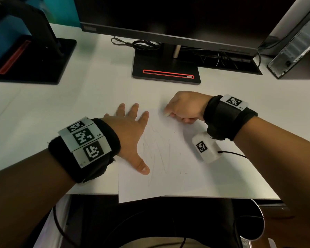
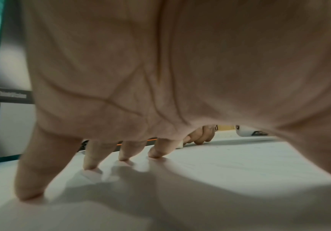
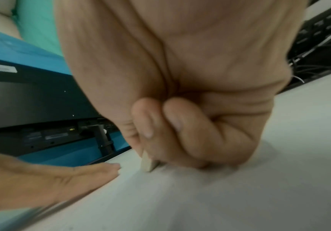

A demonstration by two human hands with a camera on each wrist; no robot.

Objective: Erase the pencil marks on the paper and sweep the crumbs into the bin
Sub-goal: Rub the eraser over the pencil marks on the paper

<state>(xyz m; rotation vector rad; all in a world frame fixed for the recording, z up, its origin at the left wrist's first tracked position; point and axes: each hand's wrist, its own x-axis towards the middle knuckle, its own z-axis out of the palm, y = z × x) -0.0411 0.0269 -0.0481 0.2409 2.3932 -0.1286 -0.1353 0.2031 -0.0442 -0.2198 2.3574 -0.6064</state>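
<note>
The white sheet of paper (image 1: pixel 168 179) lies on the white desk (image 1: pixel 43 113), its near corner overhanging the desk edge. Faint grey pencil scribbles (image 1: pixel 157 149) cover the stretch between the two hands, so erasing looks barely started; a few dark specks lie near them, and no bin is identifiable. The small pale eraser block (image 3: pixel 148 163) touches the paper at its far edge, pinched under the right hand (image 1: pixel 184 108), whose fingers (image 3: pixel 182 123) are curled around it. The left hand (image 1: pixel 129 133) presses flat, fingers spread, steadying the sheet's left side.
</note>
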